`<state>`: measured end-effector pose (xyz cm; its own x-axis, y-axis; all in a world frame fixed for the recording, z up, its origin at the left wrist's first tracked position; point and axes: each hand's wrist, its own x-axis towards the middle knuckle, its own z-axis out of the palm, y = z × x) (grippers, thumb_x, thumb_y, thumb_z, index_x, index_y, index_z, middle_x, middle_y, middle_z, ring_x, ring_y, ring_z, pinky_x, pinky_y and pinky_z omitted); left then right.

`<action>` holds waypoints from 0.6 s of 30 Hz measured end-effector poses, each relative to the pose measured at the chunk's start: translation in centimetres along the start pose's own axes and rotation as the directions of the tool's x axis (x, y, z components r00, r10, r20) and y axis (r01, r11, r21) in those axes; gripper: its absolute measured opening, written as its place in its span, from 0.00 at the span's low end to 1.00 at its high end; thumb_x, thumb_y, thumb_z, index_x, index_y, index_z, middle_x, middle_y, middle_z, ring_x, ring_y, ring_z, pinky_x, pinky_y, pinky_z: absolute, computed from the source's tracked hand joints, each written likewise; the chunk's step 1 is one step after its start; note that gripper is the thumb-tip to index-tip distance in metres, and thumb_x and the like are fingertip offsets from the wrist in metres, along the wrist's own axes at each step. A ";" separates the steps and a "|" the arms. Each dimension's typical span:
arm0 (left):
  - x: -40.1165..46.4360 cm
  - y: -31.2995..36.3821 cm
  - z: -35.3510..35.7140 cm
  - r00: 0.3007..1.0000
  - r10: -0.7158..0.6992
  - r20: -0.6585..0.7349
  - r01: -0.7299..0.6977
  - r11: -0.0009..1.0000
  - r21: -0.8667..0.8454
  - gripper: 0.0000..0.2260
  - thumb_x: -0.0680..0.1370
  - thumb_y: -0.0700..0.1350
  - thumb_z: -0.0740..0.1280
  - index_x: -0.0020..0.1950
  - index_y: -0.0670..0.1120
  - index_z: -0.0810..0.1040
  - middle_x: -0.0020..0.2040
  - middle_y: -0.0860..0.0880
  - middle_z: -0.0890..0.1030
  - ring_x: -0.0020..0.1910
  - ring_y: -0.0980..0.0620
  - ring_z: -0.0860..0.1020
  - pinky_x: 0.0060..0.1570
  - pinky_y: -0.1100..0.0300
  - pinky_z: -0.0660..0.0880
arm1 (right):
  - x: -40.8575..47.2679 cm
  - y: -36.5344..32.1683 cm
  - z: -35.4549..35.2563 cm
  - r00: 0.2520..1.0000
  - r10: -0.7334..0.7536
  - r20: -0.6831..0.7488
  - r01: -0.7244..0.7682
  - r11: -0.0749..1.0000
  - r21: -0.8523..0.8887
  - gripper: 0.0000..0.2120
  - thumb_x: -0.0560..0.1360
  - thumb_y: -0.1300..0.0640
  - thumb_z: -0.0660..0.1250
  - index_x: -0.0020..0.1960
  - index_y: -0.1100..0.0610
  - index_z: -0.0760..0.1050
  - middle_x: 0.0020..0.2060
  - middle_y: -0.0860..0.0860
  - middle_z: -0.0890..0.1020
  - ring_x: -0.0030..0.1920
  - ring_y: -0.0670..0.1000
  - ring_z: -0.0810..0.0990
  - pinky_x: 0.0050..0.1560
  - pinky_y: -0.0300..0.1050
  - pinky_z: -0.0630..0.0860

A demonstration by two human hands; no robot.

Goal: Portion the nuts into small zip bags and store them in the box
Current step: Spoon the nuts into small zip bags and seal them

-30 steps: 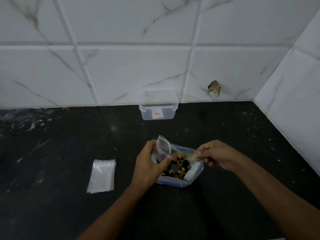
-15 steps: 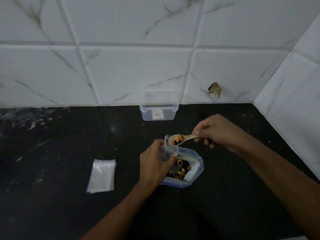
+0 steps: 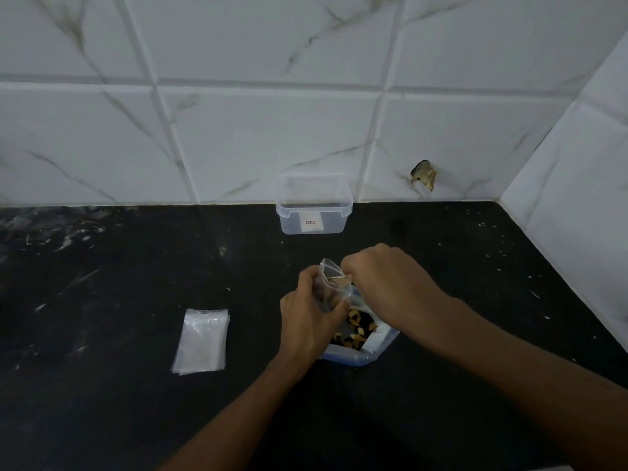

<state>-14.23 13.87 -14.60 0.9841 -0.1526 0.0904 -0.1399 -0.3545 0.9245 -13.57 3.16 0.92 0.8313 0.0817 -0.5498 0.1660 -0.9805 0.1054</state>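
Note:
My left hand (image 3: pixel 311 321) grips a small clear zip bag (image 3: pixel 331 283) upright by its side, mouth open at the top. My right hand (image 3: pixel 387 283) holds a small pale spoon (image 3: pixel 341 281) tipped into that bag's mouth. Just below and to the right lies a large open bag of mixed nuts (image 3: pixel 356 331) with a blue-edged rim. A clear plastic box (image 3: pixel 313 207) without a lid stands at the back against the tiled wall. A stack of empty small zip bags (image 3: pixel 201 339) lies flat to the left of my hands.
The black counter (image 3: pixel 102 283) runs to a white tiled wall at the back and another on the right, forming a corner. A chipped hole (image 3: pixel 423 173) marks the back wall. White specks dot the counter.
My right hand lifted a spoonful of nuts out of the large bag, then swung left and turned the spoon down into the small bag. My left hand kept hold of the small bag.

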 end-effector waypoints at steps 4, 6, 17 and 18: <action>0.1 0.2 0.2 1.000 0.017 -0.008 -0.018 0.998 -0.060 0.27 0.71 0.50 0.75 0.65 0.55 0.68 0.52 0.55 0.81 0.51 0.60 0.81 0.53 0.52 0.80 | -0.3 0.1 -0.1 1.000 -0.015 0.010 0.016 0.997 -0.078 0.20 0.76 0.58 0.68 0.65 0.57 0.69 0.58 0.55 0.75 0.58 0.53 0.76 0.56 0.47 0.71; 0.0 0.5 0.2 1.000 0.021 -0.020 -0.023 0.995 -0.096 0.24 0.71 0.48 0.75 0.64 0.55 0.68 0.52 0.55 0.81 0.51 0.61 0.81 0.52 0.54 0.80 | -1.6 0.9 0.6 0.980 -0.077 -0.185 0.071 0.997 -0.039 0.12 0.77 0.58 0.66 0.60 0.56 0.71 0.51 0.52 0.76 0.51 0.51 0.76 0.54 0.46 0.72; -1.0 -0.1 -2.1 1.000 0.003 0.015 0.001 0.976 -0.218 0.20 0.74 0.41 0.74 0.62 0.52 0.71 0.54 0.57 0.80 0.54 0.60 0.80 0.47 0.69 0.76 | -0.7 6.0 5.3 0.911 0.197 -0.362 -0.048 0.923 0.382 0.06 0.79 0.58 0.63 0.50 0.52 0.78 0.42 0.49 0.81 0.40 0.45 0.79 0.45 0.41 0.78; -1.1 -0.3 -2.2 1.000 -0.004 0.021 0.008 0.976 -0.216 0.20 0.74 0.41 0.74 0.62 0.52 0.71 0.54 0.56 0.81 0.53 0.60 0.80 0.47 0.69 0.76 | 0.5 5.9 6.8 0.928 0.205 -0.310 -0.082 0.926 0.368 0.05 0.79 0.58 0.63 0.50 0.52 0.78 0.44 0.50 0.81 0.41 0.46 0.80 0.47 0.44 0.80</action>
<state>-15.00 16.12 -14.15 0.9821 -0.1708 0.0789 -0.1048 -0.1479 0.9834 -15.79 -3.78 -4.33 0.9701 -0.0700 -0.2322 -0.1096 -0.9806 -0.1622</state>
